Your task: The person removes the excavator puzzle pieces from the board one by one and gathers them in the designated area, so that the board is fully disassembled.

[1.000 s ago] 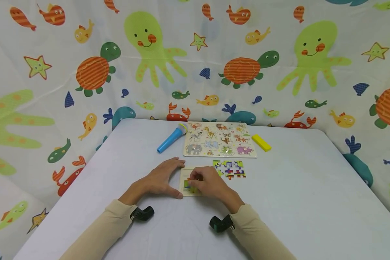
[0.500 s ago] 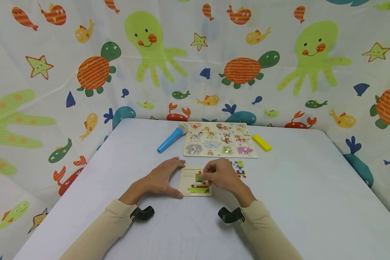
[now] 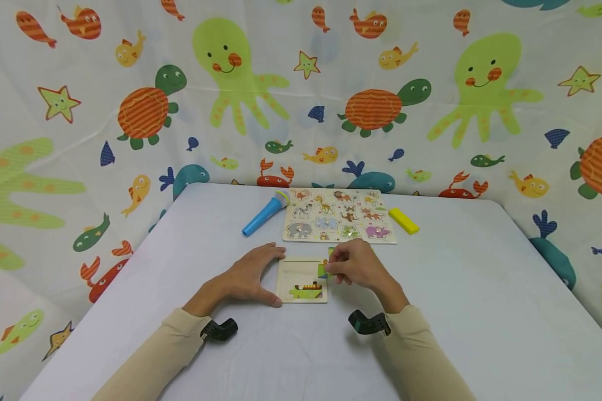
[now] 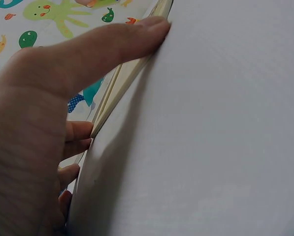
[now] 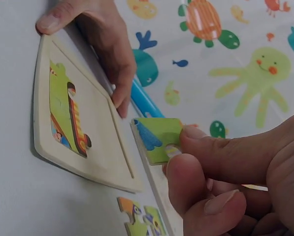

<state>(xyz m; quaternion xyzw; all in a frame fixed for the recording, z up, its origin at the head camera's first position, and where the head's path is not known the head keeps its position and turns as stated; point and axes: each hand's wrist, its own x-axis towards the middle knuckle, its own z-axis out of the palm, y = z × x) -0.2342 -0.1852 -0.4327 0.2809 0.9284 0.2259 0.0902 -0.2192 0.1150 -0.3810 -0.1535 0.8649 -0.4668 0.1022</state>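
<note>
A small pale wooden puzzle tray (image 3: 301,273) lies on the table, with joined green jigsaw pieces (image 5: 60,108) along its near side. My left hand (image 3: 251,275) spans the tray's left side, thumb at the near corner and fingers at the far one. Between thumb and fingertips, my right hand (image 3: 356,264) pinches a green and blue jigsaw piece (image 5: 159,140) over the tray's right edge. Several loose jigsaw pieces (image 5: 142,219) lie beyond the tray, mostly hidden behind the right hand in the head view.
Behind the tray lies a large wooden animal puzzle board (image 3: 338,217). A blue toy microphone (image 3: 266,214) is to its left and a yellow block (image 3: 403,220) to its right. A printed sea-animal cloth (image 3: 301,111) hangs behind the white table (image 3: 481,289).
My right hand has carried the pinched jigsaw piece from the tray's left part to its right edge, uncovering the pieces in the tray. The left hand has stayed in place.
</note>
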